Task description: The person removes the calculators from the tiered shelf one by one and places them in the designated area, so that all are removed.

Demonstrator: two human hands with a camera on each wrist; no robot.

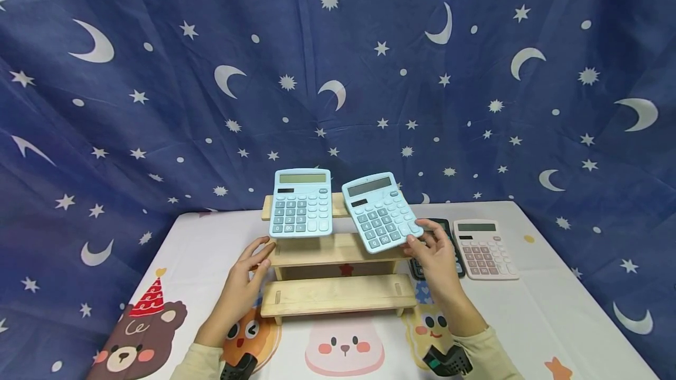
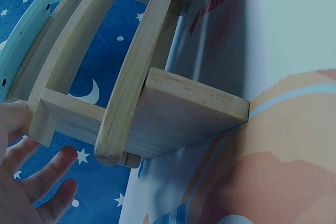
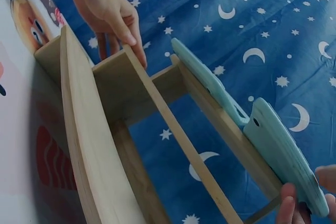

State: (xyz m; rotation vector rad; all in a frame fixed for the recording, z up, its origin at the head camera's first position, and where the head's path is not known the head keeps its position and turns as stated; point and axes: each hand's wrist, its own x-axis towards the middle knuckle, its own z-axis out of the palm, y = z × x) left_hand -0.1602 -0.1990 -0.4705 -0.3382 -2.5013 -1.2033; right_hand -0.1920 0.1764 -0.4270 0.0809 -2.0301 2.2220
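Note:
A light blue calculator [image 1: 382, 213], tilted to the left, is pinched at its lower right corner by my right hand [image 1: 437, 260]; the fingers wrap behind it. It leans at the top plank of a three-tier wooden shelf [image 1: 338, 296]. Beside it, upright on the top tier's left part, stands a second light blue calculator [image 1: 301, 203]. In the right wrist view the two calculators' neighbouring edges meet or overlap. My left hand [image 1: 240, 280] pinches the left end of the middle plank between thumb and finger. Its other fingers spread loosely in the left wrist view.
Behind my right hand lies a black calculator [image 1: 458, 257], partly hidden. To its right is a pink and white calculator [image 1: 486, 251] on the table. A cartoon-print cloth [image 1: 554, 309] covers the table, and a blue star curtain [image 1: 338, 75] hangs behind.

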